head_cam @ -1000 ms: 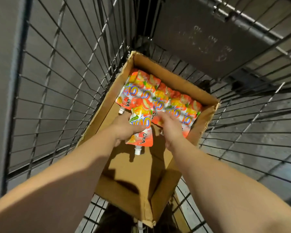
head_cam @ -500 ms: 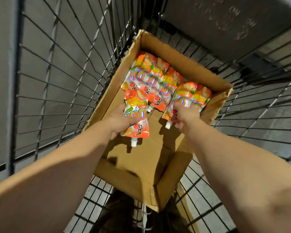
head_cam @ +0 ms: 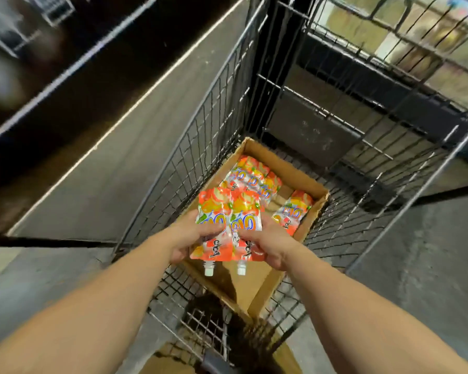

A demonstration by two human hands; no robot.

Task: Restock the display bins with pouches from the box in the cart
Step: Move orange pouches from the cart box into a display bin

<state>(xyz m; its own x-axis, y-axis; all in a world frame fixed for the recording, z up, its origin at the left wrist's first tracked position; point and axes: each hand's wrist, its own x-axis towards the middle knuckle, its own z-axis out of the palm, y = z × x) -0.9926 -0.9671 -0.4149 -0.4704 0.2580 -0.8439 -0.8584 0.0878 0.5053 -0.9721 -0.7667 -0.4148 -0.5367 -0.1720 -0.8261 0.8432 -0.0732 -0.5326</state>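
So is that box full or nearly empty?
Nearly empty. The box holds a few pouches at its far end; bare cardboard floor shows elsewhere.

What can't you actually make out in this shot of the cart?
Head view only:
- Display bins: the top left is motion-blurred, so none can be identified.
- Pouches in the box: the held pouches cover part of the row, so no full count.
- Left hand, right hand: fingers behind the pouches are hidden.
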